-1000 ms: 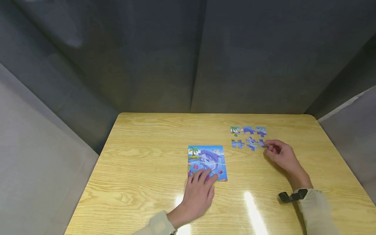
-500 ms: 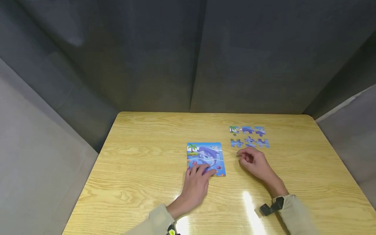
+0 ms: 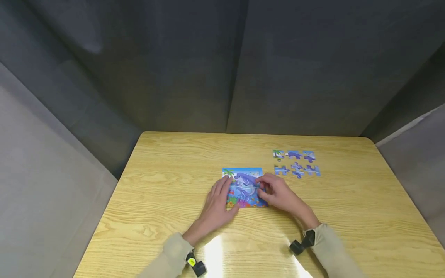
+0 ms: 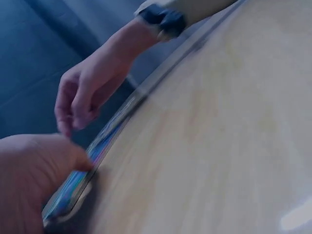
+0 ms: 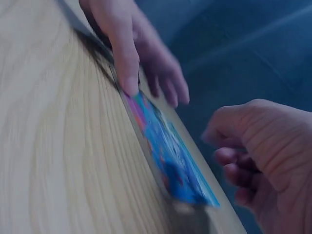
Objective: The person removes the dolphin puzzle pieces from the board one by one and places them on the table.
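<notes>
A dolphin jigsaw puzzle (image 3: pixel 245 188) in a flat frame lies on the wooden table, with a palm tree and coral in its picture. My left hand (image 3: pixel 216 204) rests on its left edge, fingers fairly straight and thumb at the near edge. At the right edge is my right hand (image 3: pixel 281 196), its index finger and thumb apart over the picture and the other fingers curled in. Nothing shows between them. The right wrist view has the puzzle (image 5: pixel 168 148) beside my curled right fingers, and the left thumb touching its near edge.
Several loose puzzle pieces (image 3: pixel 297 166) lie in two rows to the right of and beyond the puzzle. Dark curtains (image 3: pixel 180 77) hang behind the table (image 3: pixel 167 162). Each wrist wears a small black camera.
My right hand has left the loose pieces, where one piece now lies at the row's right end, and moved left to the puzzle. My left hand has shifted to the puzzle's left edge.
</notes>
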### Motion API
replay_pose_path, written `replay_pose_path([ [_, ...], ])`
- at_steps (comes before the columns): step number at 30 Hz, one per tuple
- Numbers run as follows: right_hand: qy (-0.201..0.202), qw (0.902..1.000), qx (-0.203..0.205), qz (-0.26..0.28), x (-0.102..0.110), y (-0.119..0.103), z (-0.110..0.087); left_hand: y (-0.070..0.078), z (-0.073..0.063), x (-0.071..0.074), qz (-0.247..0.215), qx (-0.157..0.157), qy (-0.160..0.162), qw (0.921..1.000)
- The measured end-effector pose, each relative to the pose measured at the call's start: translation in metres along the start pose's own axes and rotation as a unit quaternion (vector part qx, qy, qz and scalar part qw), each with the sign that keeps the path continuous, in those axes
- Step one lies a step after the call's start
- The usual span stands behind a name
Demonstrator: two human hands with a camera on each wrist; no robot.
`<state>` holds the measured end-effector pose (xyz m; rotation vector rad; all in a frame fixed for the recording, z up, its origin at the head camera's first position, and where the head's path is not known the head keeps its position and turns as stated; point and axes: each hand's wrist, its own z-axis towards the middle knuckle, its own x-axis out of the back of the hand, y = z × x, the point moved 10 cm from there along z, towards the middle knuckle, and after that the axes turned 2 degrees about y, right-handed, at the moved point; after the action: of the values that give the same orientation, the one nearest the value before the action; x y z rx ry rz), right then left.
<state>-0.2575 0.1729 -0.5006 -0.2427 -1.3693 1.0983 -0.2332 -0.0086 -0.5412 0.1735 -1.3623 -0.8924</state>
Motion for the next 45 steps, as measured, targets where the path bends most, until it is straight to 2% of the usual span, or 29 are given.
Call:
replay_pose_path([
  [2, -0.035, 0.9994, 0.002, -0.002, -0.013, -0.006, 0.005, -0.009, 0.000, 0.001, 0.023, 0.006, -0.034, 0.9991],
  [5, -0.078, 0.9968, 0.015, -0.012, -0.032, -0.015, 0.013, -0.019, 0.002, 0.004, 0.051, 0.004, -0.068, 0.9964],
  [10, -0.115, 0.9925, 0.036, -0.024, -0.056, -0.029, 0.023, -0.031, 0.002, 0.008, 0.077, -0.028, -0.106, 0.9910],
  [13, -0.129, 0.9909, 0.024, -0.033, -0.066, -0.029, 0.025, -0.036, 0.000, 0.007, 0.095, -0.051, -0.122, 0.9867],
  [16, -0.134, 0.9904, -0.001, -0.033, -0.071, -0.026, 0.024, -0.039, 0.000, 0.006, 0.108, -0.067, -0.118, 0.9848],
  [21, -0.128, 0.9909, -0.025, -0.033, -0.074, -0.022, 0.023, -0.041, 0.000, 0.007, 0.117, -0.079, -0.093, 0.9856],
  [30, -0.122, 0.9908, -0.023, -0.053, -0.077, -0.020, 0.022, -0.044, 0.000, 0.003, 0.143, -0.078, -0.081, 0.9833],
  [35, -0.124, 0.9911, -0.020, -0.045, -0.077, -0.022, 0.022, -0.042, 0.000, 0.005, 0.133, -0.083, -0.072, 0.9850],
  [41, -0.126, 0.9912, -0.018, -0.036, -0.076, -0.022, 0.022, -0.039, 0.000, 0.006, 0.151, -0.103, -0.067, 0.9809],
  [45, -0.127, 0.9914, -0.029, -0.016, -0.077, -0.020, 0.021, -0.039, -0.002, 0.005, 0.148, -0.096, -0.074, 0.9816],
])
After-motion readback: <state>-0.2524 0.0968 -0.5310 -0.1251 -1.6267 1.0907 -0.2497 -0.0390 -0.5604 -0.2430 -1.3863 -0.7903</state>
